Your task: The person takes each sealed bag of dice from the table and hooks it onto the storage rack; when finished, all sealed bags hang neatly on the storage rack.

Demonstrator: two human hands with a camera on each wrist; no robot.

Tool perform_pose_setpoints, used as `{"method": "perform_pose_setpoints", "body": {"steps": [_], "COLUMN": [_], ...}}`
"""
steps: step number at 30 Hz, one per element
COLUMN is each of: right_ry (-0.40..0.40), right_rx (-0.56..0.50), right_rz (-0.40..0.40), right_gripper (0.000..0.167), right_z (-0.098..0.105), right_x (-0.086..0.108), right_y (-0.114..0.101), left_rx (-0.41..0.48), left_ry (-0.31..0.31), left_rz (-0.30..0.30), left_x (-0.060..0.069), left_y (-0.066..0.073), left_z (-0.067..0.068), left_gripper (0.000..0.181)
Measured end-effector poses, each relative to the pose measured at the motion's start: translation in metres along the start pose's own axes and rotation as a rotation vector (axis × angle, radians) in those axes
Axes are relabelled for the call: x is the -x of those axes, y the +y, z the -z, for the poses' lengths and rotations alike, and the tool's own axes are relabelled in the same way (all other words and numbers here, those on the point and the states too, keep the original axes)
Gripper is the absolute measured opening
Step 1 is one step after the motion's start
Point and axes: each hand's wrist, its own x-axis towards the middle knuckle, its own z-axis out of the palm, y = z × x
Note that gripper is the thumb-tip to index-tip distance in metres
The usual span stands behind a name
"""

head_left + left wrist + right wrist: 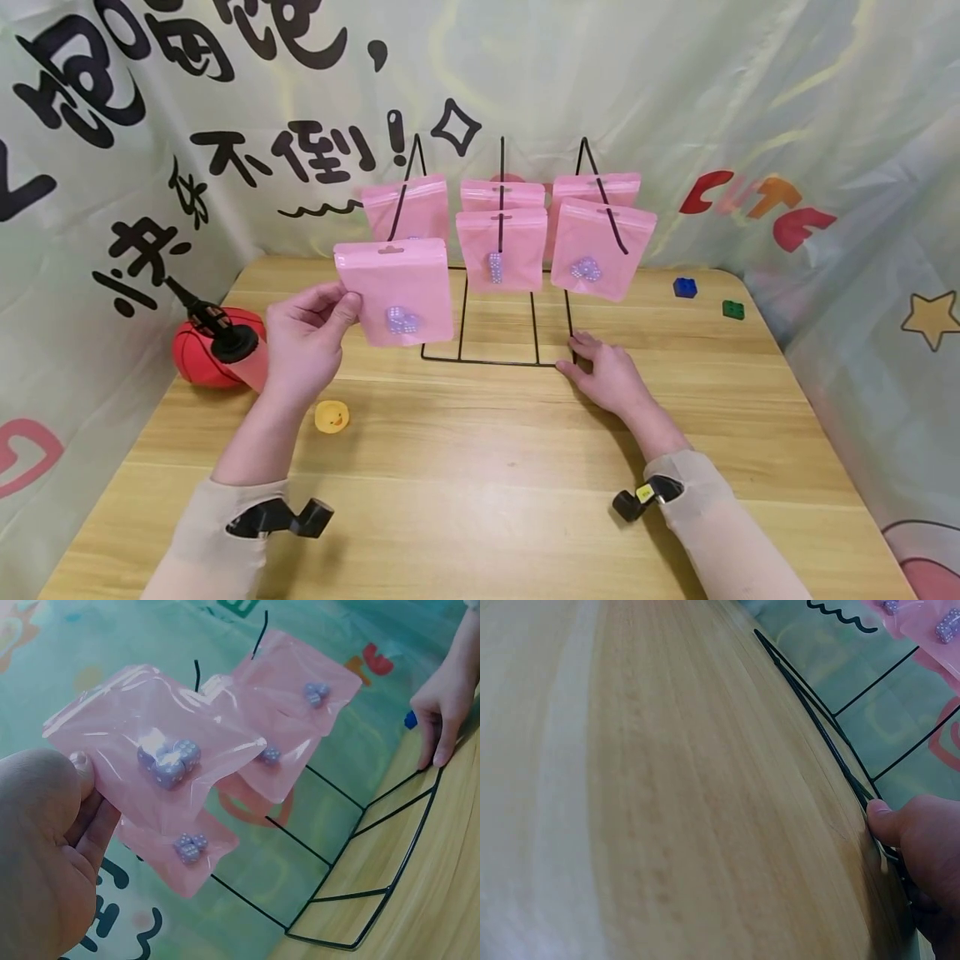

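My left hand [303,337] pinches the left edge of a pink zip bag [393,287] with purple dice [402,320] inside. The bag hangs upright in front of the left prong of a black wire display rack [480,362]. That prong's end meets the bag's top near the hang hole; whether it passes through, I cannot tell. Behind it another pink bag [420,200] hangs on the same prong. At the rack's front right base corner, my right hand [607,375] grips the wire between thumb and fingers, as the right wrist view [930,840] also shows.
More pink dice bags hang on the middle prong [502,229] and right prong [606,192]. Blue [685,287] and green [733,310] bricks lie at the right. A yellow duck piece [332,417], a red ball [202,367] and a pink bottle with black top [234,343] are left.
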Motion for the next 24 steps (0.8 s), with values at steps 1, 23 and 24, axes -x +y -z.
{"method": "perform_pose_setpoints", "body": {"steps": [1,23,24], "right_ry": [0.002,0.009,0.010], "right_rx": [0.000,-0.008,-0.008], "right_rz": [0.002,0.018,0.017], "right_gripper": [0.058,0.059,0.059], "right_z": [0.000,-0.002,-0.002], "right_x": [0.000,0.000,0.000], "right_y": [0.000,0.003,0.003], "left_rx": [0.008,-0.048,-0.045], "left_ry": [0.001,-0.031,-0.034], "left_rz": [0.003,0.124,0.128], "left_x": [-0.001,-0.021,-0.022], "left_y": [-0.001,-0.022,-0.023], "left_z": [0.000,0.003,0.003], "left_gripper": [0.015,0.018,0.019]}}
